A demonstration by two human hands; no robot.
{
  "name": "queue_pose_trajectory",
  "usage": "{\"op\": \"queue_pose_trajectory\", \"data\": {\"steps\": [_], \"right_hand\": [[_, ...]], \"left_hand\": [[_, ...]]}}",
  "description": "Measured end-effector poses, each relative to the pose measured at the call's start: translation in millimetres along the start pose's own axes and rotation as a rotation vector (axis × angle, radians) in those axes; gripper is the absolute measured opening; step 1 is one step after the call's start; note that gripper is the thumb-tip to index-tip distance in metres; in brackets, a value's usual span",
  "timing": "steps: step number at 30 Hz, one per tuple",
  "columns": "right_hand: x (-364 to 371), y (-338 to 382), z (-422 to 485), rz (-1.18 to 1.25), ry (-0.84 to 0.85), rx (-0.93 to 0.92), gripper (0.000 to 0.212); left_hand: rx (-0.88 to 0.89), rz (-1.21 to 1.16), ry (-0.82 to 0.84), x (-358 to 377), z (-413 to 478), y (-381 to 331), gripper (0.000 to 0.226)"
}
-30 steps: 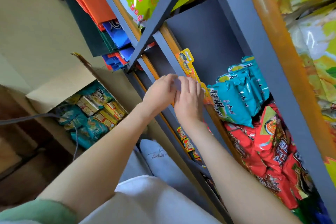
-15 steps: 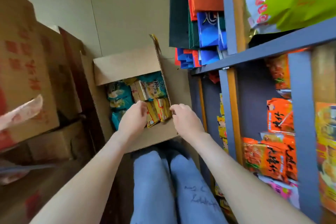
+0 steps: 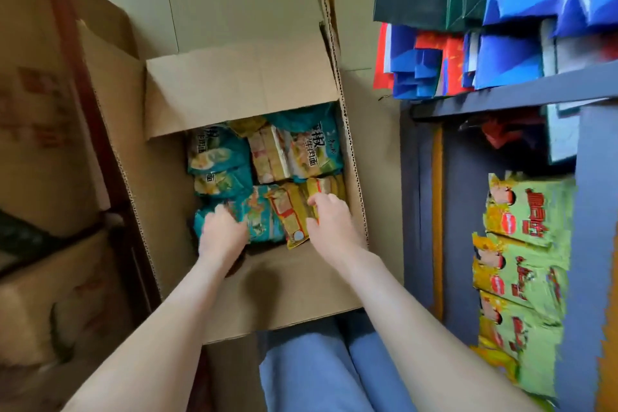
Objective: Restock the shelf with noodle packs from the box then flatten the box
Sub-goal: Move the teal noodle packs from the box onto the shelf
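An open cardboard box (image 3: 234,90) stands on the floor in front of me, flaps up, holding several teal and yellow noodle packs. My left hand (image 3: 222,232) reaches into the box and lies on a teal pack (image 3: 259,221) at the near edge; its fingertips are blurred. My right hand (image 3: 331,222) curls over a yellow pack (image 3: 289,214) beside it, thumb at the pack's near edge. More teal packs (image 3: 217,160) lie further back. The grey shelf (image 3: 501,99) stands to the right.
Green noodle packs (image 3: 525,264) fill the lower shelf at right. Blue, red and dark green folded bags (image 3: 501,10) sit on the shelf above. Brown cartons (image 3: 43,144) are stacked at the left. My legs in blue trousers (image 3: 321,375) are below the box.
My view and both hands swung from the shelf down to the box. The hands have moved deeper in, onto the near packs.
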State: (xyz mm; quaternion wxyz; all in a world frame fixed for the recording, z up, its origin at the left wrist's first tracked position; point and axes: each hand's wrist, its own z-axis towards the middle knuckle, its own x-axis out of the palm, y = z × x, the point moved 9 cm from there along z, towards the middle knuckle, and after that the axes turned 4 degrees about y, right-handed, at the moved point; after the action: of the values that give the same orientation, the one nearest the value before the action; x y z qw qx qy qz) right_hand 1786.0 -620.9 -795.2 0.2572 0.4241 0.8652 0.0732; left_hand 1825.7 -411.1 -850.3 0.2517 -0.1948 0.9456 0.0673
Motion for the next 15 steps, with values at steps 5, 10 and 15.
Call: {"op": "queue_pose_trajectory", "data": {"steps": [5,10,15], "right_hand": [[33.0,-23.9,46.3,0.031,0.004,0.025,0.036],[55.1,-34.4,70.5,0.041,0.006,0.029,0.035],[40.0,-17.5,53.6,0.069,-0.01,0.021,0.034]], "left_hand": [[-0.397,-0.167,-0.057,35.5,39.5,68.1,0.083],[-0.448,-0.32,-0.069,65.7,63.4,98.9,0.074],[-0.331,-0.107,-0.127,37.8,40.5,75.2,0.051]]}}
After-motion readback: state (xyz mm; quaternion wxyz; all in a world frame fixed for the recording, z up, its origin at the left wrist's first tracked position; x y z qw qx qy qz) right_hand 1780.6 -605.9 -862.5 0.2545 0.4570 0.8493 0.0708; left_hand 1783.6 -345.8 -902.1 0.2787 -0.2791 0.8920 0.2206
